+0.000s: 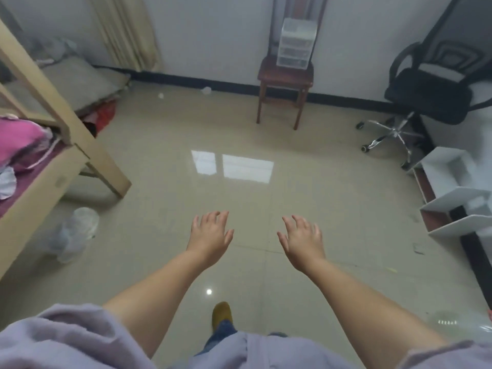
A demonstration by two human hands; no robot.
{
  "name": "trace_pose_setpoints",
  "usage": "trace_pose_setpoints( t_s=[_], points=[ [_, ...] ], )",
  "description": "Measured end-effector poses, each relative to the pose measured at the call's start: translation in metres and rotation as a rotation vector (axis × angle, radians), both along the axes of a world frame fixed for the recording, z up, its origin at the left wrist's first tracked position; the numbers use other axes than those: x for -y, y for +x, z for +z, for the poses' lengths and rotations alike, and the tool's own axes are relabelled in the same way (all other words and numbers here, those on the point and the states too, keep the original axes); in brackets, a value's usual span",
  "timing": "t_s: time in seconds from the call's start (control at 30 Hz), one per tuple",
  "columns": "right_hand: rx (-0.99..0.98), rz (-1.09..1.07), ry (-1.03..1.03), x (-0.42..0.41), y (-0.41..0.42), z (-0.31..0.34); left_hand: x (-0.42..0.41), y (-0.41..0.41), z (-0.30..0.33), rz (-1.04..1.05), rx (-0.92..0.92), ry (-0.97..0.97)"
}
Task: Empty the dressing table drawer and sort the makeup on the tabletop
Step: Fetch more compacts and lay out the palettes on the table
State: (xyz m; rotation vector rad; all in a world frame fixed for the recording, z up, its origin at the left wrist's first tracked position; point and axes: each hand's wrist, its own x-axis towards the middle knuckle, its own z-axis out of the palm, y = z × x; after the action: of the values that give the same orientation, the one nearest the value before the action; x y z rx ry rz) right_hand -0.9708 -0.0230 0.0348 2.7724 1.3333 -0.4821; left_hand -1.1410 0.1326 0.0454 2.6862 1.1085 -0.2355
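Head view: both hands, left (211, 233) and right (302, 242), outstretched, fingers spread, empty.

Glossy beige tile floor (266, 209). Wooden chair (284, 83) far centre, clear plastic drawer unit (295, 43) on seat. Black office chair (426, 102) far right. White shelf unit (458, 193) right. Wooden bed frame (66, 145) left; crumpled clear plastic bag (74, 233) just beside it.

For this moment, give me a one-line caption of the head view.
Both hands, left and right, held out open and empty over the tiled floor, facing a wooden chair bearing a clear drawer organizer.
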Motion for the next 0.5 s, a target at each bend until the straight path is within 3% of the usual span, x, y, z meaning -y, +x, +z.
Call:
trace_pose_setpoints(
  t_s=[0.27, 0.5],
  points=[
    [-0.096, -0.174, 0.041, -0.114, 0.118, 0.003, -0.131, 0.136, 0.003, -0.13, 0.007, -0.02],
    [-0.102, -0.168, 0.032, -0.209, 0.272, -0.004, -0.235, 0.293, -0.002, -0.106, 0.042, -0.033]
  ],
)
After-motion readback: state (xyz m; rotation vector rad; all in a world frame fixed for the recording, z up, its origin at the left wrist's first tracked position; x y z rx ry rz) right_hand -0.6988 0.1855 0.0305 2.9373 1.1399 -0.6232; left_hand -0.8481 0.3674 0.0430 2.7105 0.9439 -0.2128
